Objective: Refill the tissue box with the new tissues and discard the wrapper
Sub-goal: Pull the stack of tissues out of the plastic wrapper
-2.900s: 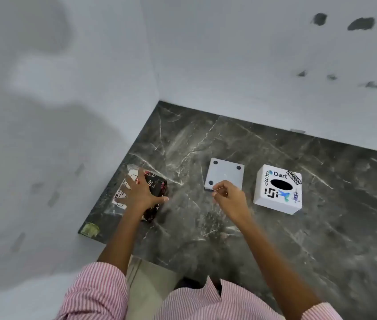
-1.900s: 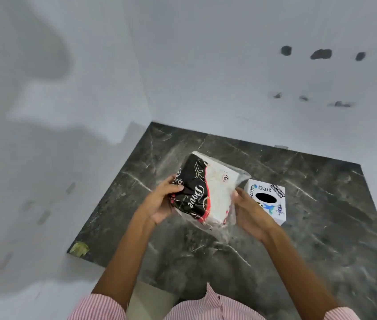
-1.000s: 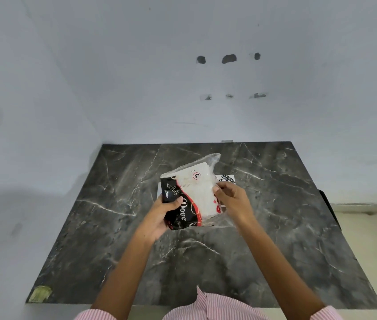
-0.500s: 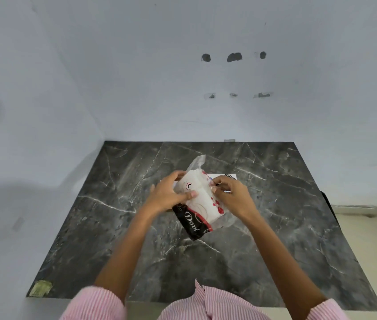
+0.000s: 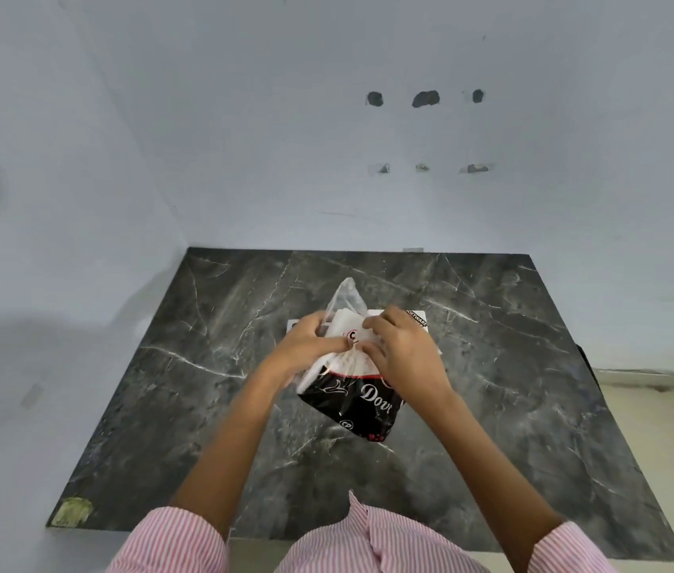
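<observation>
Overhead, at the centre of the frame, a person's two bare hands work at a pack of tissues (image 5: 349, 390) held above a dark, white-veined marble surface (image 5: 211, 407). The left hand (image 5: 306, 345) closes its grip on the upper left part of the pack's clear plastic wrapper (image 5: 345, 301), while the right hand (image 5: 403, 349) pinches the wrapper from the right, fingers curled over the white tissues showing inside. A loose peak of clear film stands up above both hands. The lower half of the pack is black with white script lettering and a band of red, and it tilts toward the lower right of the frame. Just behind the hands, largely hidden by them, lies the white tissue box (image 5: 417, 318), of which only a corner with a black printed sticker shows at the right. Pink-and-white striped sleeves (image 5: 170, 539) fill the bottom edge. Pale walls (image 5: 327, 167) meet in a corner at upper left, the back wall marked by three dark holes (image 5: 425, 98). A yellowish patch (image 5: 73, 510) sits at the surface's lower left corner.
</observation>
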